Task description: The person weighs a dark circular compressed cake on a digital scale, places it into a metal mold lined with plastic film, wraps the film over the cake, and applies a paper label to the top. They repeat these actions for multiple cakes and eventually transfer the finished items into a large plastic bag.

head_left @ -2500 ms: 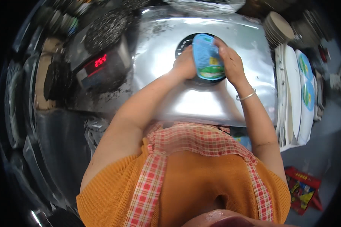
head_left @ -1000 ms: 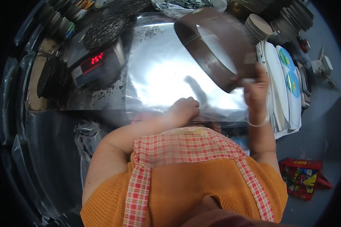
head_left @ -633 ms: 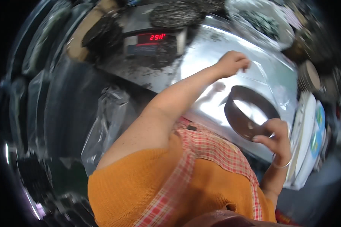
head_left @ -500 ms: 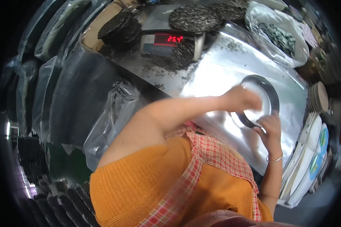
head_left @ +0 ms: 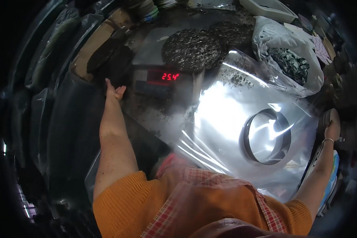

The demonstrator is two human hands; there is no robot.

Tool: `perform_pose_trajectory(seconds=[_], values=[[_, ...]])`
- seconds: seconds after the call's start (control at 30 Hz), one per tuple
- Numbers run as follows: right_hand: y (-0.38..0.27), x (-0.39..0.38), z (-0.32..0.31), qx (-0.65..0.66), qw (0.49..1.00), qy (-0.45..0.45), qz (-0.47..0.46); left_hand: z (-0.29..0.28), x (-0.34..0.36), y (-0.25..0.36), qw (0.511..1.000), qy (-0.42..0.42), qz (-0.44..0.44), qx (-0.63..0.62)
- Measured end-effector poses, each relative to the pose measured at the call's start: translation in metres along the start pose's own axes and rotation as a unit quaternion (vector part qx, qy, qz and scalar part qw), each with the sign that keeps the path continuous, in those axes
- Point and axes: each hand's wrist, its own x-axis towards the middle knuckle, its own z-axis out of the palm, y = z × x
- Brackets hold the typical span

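My left hand (head_left: 116,91) reaches to the near edge of a dark stack of round, flat discs (head_left: 112,59) in a cardboard box. Its thumb and fingers are apart, and I see nothing held in them. Far to the right, my right hand (head_left: 332,129), with a bangle at the wrist, is at a stack of round beige discs (head_left: 326,119). Its fingers blend into the stack, so their grip does not show. Between my arms, a dark-rimmed ring (head_left: 246,139) lies on a shiny clear plastic sheet (head_left: 222,146), touched by neither hand.
A scale with a red lit display (head_left: 162,76) stands left of the sheet. Dark, flaky round cakes (head_left: 192,49) lie behind it. At the back right are an open plastic bag (head_left: 261,39) of dark green leaf-like flakes (head_left: 289,63) and a white tray (head_left: 269,10).
Both hands have left the ring, which stays on the sheet. My left hand has swung to the dark stack, my right to the beige discs. The view has shifted a little.
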Motion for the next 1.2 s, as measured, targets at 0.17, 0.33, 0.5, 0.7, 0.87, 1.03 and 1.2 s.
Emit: perform_pose_trajectory(seconds=[0.17,0.33,0.5,0.7,0.87,1.03,1.2], values=[[0.026,0.001,-0.016,0.043,0.988,0.066,-0.130,0.013,0.021,0.005,0.996,0.085,0.007,0.039],[-0.041,-0.099,-0.140,0.402,0.879,0.148,-0.209,0.028,-0.015,0.004,0.997,0.046,0.052,-0.027],[-0.183,-0.262,-0.220,0.210,0.840,-0.215,-0.451,0.028,-0.023,0.001,0.994,0.014,0.022,-0.108],[-0.374,-0.185,-0.270,0.416,0.771,0.046,-0.480,-0.024,0.009,0.015,0.994,-0.013,0.063,-0.088],[-0.663,-0.216,-0.330,0.497,0.566,0.067,-0.654,0.004,0.011,0.016,0.991,-0.051,0.009,-0.123],[-0.833,-0.238,-0.315,0.378,0.639,-0.103,-0.663,-0.003,0.048,0.012,0.987,-0.097,0.049,-0.115],[-0.813,-0.210,-0.276,0.434,0.654,-0.022,-0.619,-0.004,0.053,0.027,0.978,-0.142,0.038,-0.150]])
